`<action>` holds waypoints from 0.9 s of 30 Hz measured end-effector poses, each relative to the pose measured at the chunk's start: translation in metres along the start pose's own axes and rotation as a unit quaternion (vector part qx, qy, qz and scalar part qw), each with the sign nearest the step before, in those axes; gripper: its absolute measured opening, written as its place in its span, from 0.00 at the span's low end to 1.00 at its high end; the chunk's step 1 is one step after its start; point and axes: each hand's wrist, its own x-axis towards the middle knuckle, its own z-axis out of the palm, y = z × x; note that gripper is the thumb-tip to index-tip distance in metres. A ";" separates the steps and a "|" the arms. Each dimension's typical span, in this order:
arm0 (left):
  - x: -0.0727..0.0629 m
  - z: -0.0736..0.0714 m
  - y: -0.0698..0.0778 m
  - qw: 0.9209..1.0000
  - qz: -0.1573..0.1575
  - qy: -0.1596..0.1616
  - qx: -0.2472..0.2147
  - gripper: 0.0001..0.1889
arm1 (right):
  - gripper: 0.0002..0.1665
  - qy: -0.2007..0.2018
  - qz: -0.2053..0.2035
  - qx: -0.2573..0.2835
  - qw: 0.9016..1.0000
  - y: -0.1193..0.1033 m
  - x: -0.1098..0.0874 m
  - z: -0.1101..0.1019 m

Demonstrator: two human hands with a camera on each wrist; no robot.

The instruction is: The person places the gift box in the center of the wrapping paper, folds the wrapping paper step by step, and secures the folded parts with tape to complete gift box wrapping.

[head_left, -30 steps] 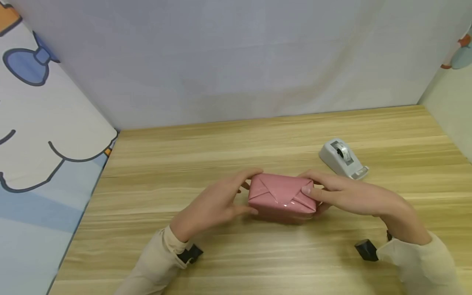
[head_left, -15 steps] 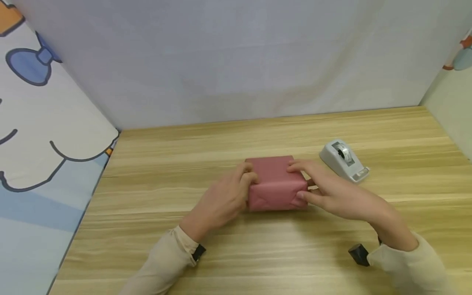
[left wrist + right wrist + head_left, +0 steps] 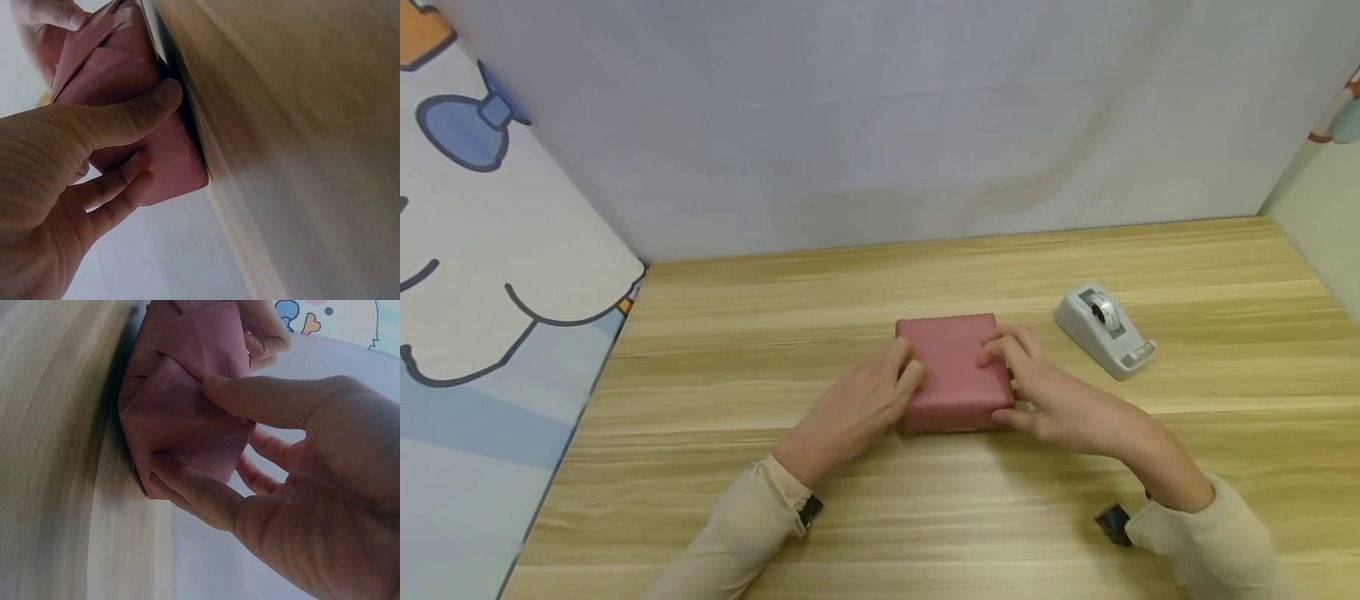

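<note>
A box wrapped in pink paper (image 3: pixel 953 360) lies on the wooden table, its smooth face up. My left hand (image 3: pixel 857 404) grips its left end, with bent fingers over the top edge. On the opposite end my right hand (image 3: pixel 1063 408) holds it, thumb low at the near corner and fingers on the top. In the left wrist view, folded flaps and a bit of clear tape (image 3: pixel 124 19) show on the side of the wrapped box (image 3: pixel 112 75). Creased, overlapping folds cover the end of the wrapped box (image 3: pixel 187 406) in the right wrist view.
A grey tape dispenser (image 3: pixel 1105 331) with a roll in it stands to the right, behind my right hand. The wooden table (image 3: pixel 760 317) meets a pale cloth wall (image 3: pixel 865 150) at the back. A cartoon-printed panel (image 3: pixel 512 250) borders the left side.
The wrapped box has been turned over from its folded face to its smooth one and now lies flatter. Both hands have shifted their hold with it, the right hand moving slightly left.
</note>
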 end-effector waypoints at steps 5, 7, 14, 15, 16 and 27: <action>-0.001 0.002 0.001 0.999 -0.010 -0.017 -0.044 0.12 | 0.30 -0.017 0.019 0.049 0.998 0.006 -0.001 -0.003; -0.001 0.001 0.002 0.997 -0.016 -0.022 -0.068 0.14 | 0.30 0.003 0.028 0.047 0.999 0.011 -0.002 -0.008; -0.001 -0.003 0.002 0.994 -0.018 -0.032 -0.103 0.27 | 0.29 0.202 0.080 -0.144 0.965 0.045 -0.006 -0.037; -0.001 -0.003 0.002 0.994 -0.016 -0.032 -0.103 0.28 | 0.30 0.223 0.092 -0.177 0.954 0.052 -0.008 -0.040; -0.001 -0.003 0.002 0.994 -0.015 -0.033 -0.103 0.27 | 0.32 0.239 0.106 -0.202 0.944 0.058 -0.009 -0.043; -0.003 -0.001 0.001 0.992 -0.022 -0.033 -0.121 0.24 | 0.42 0.227 0.228 -0.179 0.930 0.085 -0.016 -0.052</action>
